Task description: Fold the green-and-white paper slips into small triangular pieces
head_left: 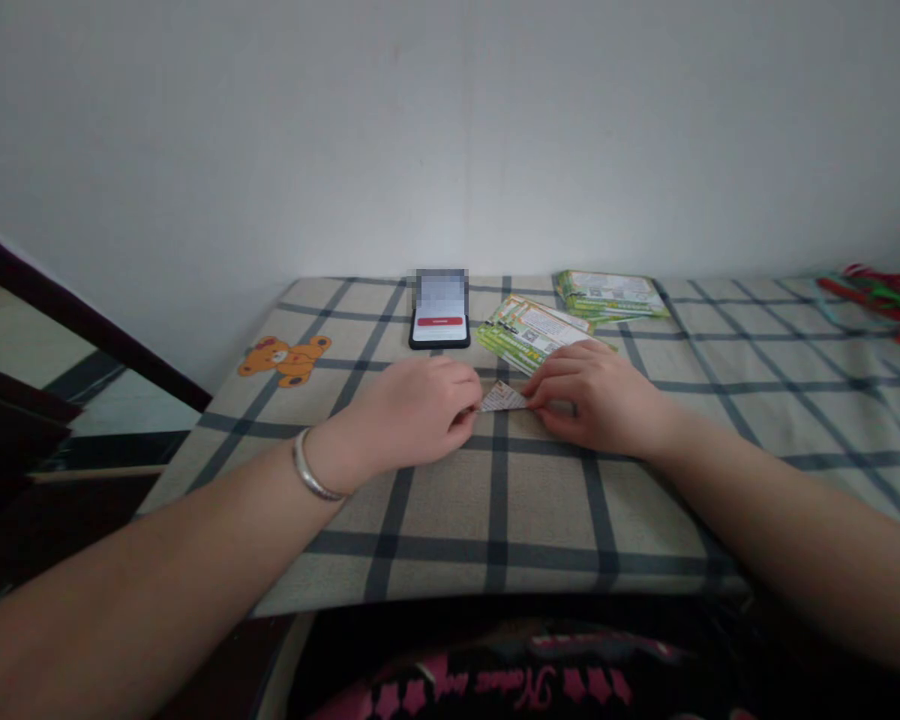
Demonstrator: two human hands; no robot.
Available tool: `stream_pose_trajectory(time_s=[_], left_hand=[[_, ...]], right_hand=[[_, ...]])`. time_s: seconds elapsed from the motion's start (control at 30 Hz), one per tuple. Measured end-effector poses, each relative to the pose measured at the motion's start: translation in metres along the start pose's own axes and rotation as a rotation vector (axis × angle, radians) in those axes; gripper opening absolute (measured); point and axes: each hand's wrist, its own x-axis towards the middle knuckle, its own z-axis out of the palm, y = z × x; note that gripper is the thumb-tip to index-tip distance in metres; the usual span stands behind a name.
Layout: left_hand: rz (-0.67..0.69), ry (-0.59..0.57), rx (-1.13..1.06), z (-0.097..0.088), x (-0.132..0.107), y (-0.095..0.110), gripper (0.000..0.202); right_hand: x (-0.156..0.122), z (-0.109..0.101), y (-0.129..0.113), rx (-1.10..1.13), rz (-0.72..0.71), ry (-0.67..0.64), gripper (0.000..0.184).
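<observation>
Pink lettering on your dark top (525, 685) fills the bottom of the frame, and just beyond it your forearms reach in from both lower corners across a checked cloth (495, 545). Your left hand (412, 410), with a silver bangle (313, 465) at the wrist, and your right hand (596, 395) meet near the middle of the frame. Both are curled, not clenched, and grasp a small folded paper triangle (504, 398) between them, flat on the cloth. Its printed face shows only in a narrow strip between your fingers. Press down evenly from both sides, so the paper lies flat and does not slide on the weave. Pin it with your fingertips rather than your palms, and leave its edges in view so you can check that they line up. Just above your hands lies a stack of green printed leaflets (529, 333), with a second stack (607, 295) farther back. A phone (439, 335) sits at the upper center, and red and green strips (877, 300) lie at the upper right.
</observation>
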Motion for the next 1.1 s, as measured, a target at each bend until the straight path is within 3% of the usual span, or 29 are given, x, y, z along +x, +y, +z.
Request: stream_pose_trajectory(time_s=[0.33,0.53,0.93,1.1], left_hand=[[-0.014,0.004,0.016,0.003,0.003,-0.003,0.013],[-0.018,0.038,-0.041,0.007,0.005,-0.006,0.012],[-0.146,0.128,-0.378,0.008,0.005,0.007,0.012],[-0.168,0.127,-0.381,0.012,0.004,0.009,0.019]], right_hand=[[0.005,0.006,-0.010,-0.148,0.043,0.016,0.017],[0.005,0.012,-0.012,-0.119,0.084,0.047,0.027],[0.006,0.007,-0.018,0.004,0.156,0.049,0.021],[0.004,0.006,-0.021,0.081,0.200,0.039,0.022]])
